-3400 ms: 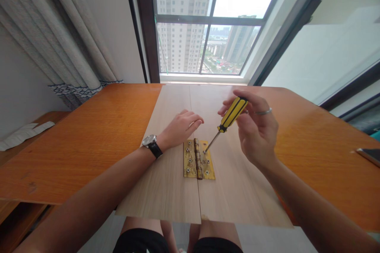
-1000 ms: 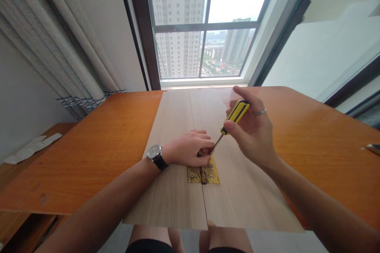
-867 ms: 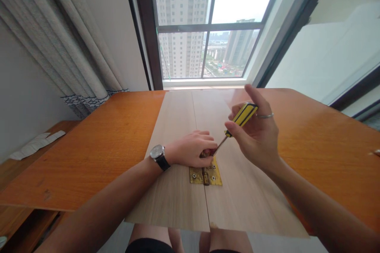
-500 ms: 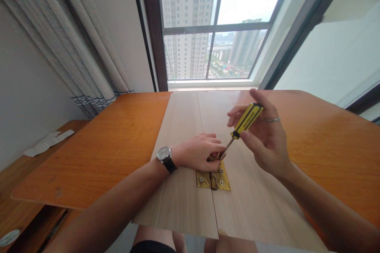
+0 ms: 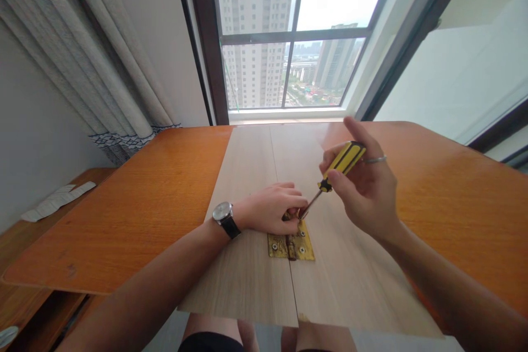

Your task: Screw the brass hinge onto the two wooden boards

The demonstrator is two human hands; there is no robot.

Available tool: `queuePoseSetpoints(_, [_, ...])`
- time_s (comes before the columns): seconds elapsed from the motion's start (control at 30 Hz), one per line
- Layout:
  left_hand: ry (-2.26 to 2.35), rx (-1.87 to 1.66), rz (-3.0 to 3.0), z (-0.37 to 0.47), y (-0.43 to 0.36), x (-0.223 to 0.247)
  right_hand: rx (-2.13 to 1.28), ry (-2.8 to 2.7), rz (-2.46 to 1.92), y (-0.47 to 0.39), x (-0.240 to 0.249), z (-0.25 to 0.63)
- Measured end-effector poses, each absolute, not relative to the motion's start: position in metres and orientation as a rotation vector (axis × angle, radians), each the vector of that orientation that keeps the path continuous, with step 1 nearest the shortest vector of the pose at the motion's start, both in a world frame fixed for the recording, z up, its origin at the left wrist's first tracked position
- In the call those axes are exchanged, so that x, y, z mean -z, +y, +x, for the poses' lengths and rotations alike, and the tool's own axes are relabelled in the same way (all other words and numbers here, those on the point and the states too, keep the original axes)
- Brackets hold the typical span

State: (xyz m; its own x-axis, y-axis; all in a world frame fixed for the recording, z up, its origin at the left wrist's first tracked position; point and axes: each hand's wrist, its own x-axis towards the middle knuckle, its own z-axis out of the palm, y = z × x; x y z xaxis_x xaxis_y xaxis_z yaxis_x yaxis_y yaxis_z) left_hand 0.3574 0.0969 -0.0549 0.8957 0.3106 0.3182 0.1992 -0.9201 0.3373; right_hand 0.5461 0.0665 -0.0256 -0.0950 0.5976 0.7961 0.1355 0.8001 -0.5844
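My right hand [image 5: 363,187] is closed around the yellow and black handle of a screwdriver [image 5: 343,164], with the index finger raised off it. The shaft slants down to the left, its tip ending at the fingertips of my left hand [image 5: 278,209]. Those fingers are pinched together over the upper part of a brass hinge [image 5: 303,253]; whatever they hold is hidden. Screw heads show in the hinge's lower part. It lies across the seam between a left light-wood board [image 5: 243,280] and a right light-wood board [image 5: 350,291].
Beneath the boards is an orange-brown wooden table [image 5: 165,187]. A window [image 5: 292,38] stands beyond its far edge, and a grey curtain [image 5: 103,55] hangs at the left. A crumpled white strip [image 5: 58,201] lies on a lower wooden surface at left.
The view has shifted slightly. My right hand has turned the screwdriver a little, its fingers curling closer around the handle. My left hand keeps its pinch at the hinge.
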Motion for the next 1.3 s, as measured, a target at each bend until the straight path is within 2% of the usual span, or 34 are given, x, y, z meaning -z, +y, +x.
queuePoseSetpoints(0.17, [0.388, -0.544, 2.756, 0.3576, 0.0965, 0.0548, -0.526, -1.668, -0.504, 0.0649, 0.0231, 0.5465])
queuePoseSetpoints(0.5, [0.400, -0.527, 2.730, 0.3573, 0.0962, 0.0536, -0.412, -1.587, -0.681, 0.0707, 0.0278, 0.5479])
queuePoseSetpoints(0.9, [0.391, -0.551, 2.685, 0.3563, 0.0954, 0.0534, -0.649, -1.550, -0.578, 0.0651, 0.0229, 0.5501])
queuePoseSetpoints(1.3, [0.382, -0.570, 2.688, 0.3572, 0.0944, 0.0533, -0.438, -1.569, -0.660, 0.0716, 0.0231, 0.5508])
